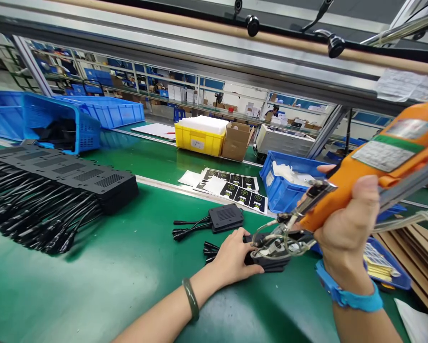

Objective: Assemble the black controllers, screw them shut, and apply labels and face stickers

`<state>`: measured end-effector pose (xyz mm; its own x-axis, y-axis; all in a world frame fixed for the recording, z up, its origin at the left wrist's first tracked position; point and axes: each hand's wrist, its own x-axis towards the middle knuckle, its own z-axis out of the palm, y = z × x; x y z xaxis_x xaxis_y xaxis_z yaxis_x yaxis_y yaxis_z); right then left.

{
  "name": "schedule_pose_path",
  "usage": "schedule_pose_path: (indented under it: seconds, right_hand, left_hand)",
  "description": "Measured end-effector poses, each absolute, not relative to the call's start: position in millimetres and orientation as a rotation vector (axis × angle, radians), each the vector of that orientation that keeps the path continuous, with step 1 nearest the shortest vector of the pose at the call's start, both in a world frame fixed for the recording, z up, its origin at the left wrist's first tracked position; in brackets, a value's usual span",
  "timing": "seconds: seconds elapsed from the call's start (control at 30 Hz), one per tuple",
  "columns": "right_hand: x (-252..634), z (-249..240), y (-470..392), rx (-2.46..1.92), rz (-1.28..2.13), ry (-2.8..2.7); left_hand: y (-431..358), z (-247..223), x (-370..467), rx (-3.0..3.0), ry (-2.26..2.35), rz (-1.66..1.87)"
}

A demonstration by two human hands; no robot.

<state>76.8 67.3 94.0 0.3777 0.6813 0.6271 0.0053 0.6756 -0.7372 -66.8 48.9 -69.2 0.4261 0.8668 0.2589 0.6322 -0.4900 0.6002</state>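
Observation:
My right hand (350, 224) is wrapped round an orange power tool (374, 162), whose metal tip and thin looped tubes hang over a small stack of black boxes (271, 263). On the left side of that stack rests my left hand (235, 257), fingers on the top box and thumb along its near edge. Short black cables (210, 251) stick out left of the stack. Just behind lies another black box (226, 217) with its cables pointing left. The tool's tip and tubes partly hide the top box.
Rows of black boxes (117, 188) with cables stand at left. Behind are label sheets (235, 186), a yellow bin (198, 140), a cardboard box (236, 141) and blue bins (289, 188). Cardboard sheets (414, 267) lie at right. A metal beam (199, 62) crosses above.

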Motion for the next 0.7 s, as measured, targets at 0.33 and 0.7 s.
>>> schedule_pose_path:
  seconds: [0.33, 0.7]
  right_hand:
    - [73, 76, 65, -0.748, 0.537, -1.104]
    - [68, 65, 62, -0.790, 0.572, -1.115]
  left_hand:
    - [47, -68, -68, 2.281, 1.254, 0.792]
    - [48, -75, -64, 2.277, 1.272, 0.828]
